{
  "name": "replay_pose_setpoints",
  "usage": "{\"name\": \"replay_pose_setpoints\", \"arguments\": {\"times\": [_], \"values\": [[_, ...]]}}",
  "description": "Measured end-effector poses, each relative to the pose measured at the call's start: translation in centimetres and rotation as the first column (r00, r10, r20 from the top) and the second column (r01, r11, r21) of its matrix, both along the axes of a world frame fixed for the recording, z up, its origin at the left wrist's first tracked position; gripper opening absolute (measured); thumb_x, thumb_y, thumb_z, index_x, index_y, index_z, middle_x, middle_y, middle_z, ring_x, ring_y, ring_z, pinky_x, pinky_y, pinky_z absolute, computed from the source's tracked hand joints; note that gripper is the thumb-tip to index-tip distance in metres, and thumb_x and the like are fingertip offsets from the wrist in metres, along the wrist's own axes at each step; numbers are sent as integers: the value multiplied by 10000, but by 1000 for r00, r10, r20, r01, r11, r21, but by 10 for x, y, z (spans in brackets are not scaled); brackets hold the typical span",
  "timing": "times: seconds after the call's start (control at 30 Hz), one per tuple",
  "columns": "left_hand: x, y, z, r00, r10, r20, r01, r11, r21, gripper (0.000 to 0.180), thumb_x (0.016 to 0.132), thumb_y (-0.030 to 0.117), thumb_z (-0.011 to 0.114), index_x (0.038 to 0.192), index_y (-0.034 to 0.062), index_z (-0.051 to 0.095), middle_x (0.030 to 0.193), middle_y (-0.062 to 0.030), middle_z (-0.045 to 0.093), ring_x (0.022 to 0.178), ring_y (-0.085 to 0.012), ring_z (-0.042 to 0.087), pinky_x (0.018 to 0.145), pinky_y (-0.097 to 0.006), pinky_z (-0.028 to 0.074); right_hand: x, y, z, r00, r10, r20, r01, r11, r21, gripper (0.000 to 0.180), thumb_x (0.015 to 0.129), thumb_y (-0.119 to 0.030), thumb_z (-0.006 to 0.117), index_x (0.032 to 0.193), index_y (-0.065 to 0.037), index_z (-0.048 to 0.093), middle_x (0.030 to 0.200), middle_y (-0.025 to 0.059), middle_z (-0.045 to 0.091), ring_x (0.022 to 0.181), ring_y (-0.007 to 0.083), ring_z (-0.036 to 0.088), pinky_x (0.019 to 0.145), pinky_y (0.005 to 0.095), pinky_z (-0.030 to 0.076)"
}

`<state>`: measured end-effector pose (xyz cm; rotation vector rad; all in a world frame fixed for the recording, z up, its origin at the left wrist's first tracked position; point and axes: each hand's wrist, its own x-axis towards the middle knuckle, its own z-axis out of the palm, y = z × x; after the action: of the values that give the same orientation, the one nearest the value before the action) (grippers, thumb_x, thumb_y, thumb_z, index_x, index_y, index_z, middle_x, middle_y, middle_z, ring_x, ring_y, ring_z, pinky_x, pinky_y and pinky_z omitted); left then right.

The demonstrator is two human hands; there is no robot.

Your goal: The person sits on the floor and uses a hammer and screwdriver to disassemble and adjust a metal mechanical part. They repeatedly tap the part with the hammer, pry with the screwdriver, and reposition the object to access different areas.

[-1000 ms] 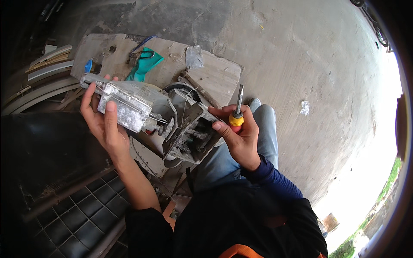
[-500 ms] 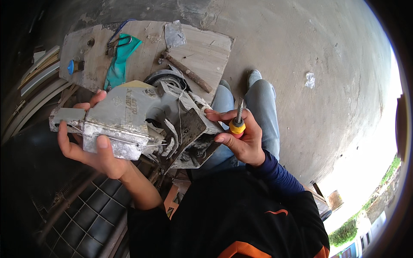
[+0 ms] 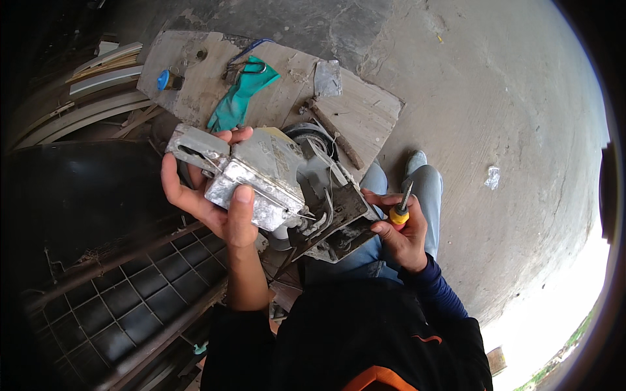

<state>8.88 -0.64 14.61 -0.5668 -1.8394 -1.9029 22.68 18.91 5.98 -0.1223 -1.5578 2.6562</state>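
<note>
A dusty grey machine (image 3: 264,151) with a metal housing, a round black part and an open frame rests above my lap, tilted. My left hand (image 3: 218,212) grips its box-shaped end, thumb on the whitish metal cover (image 3: 251,189) and fingers around the far side. Between the fingers of my right hand (image 3: 411,240) is a screwdriver (image 3: 399,212) with a yellow and red handle, its shaft pointing up and away. Those same fingertips touch the frame's right edge. A thin white cord hangs across the housing.
Beyond the machine lies a wooden board (image 3: 293,65) with a teal glove (image 3: 244,94), a hammer (image 3: 339,137), a flat grey piece (image 3: 328,78) and a blue-capped container (image 3: 168,79). Wood strips (image 3: 98,98) are stacked at left. A metal grid (image 3: 130,296) lies lower left.
The view has shifted, so the board sits further right in it. The machine's left end has come rightward and tipped up, with both hands still on it. The screwdriver stays in my right hand.
</note>
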Motion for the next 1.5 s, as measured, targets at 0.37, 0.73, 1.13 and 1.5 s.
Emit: {"name": "replay_pose_setpoints", "arguments": {"times": [0.37,0.73,1.13,1.5], "values": [[0,-14,-4,988,-141,-57,146,984,102,864,799,116,641,1448,-2,84,1321,-270,369,1157,-368,502,969,-453,434,6,2,5,994,-16,105,4,994,109,413,855,-82,707,1157,1,438,1217,212,593,1258,346,501,1080,437,354],[-3,-42,-36,974,-206,89,180,953,245,451,926,195,553,1299,-34,441,1220,-211,546,1148,-295,534,994,-404,406,7,14,12,969,69,238,-58,997,-54,466,827,-138,739,1195,-18,478,1155,122,602,1058,230,594,950,353,456],[-26,-68,-13,946,-318,-69,321,947,34,363,891,155,569,1224,12,559,1166,-179,602,1086,-311,570,957,-420,427,7,20,31,925,93,369,-101,995,2,462,814,-140,749,1185,-58,486,950,41,583,861,168,599,764,302,492],[-30,-59,-4,948,-303,-100,283,943,-174,359,900,118,569,1255,71,560,1077,-129,634,1122,-253,554,1045,-576,287,6,9,31,941,11,339,-66,986,152,407,841,-170,730,1155,-47,503,964,45,598,868,147,599,770,300,506]]}}
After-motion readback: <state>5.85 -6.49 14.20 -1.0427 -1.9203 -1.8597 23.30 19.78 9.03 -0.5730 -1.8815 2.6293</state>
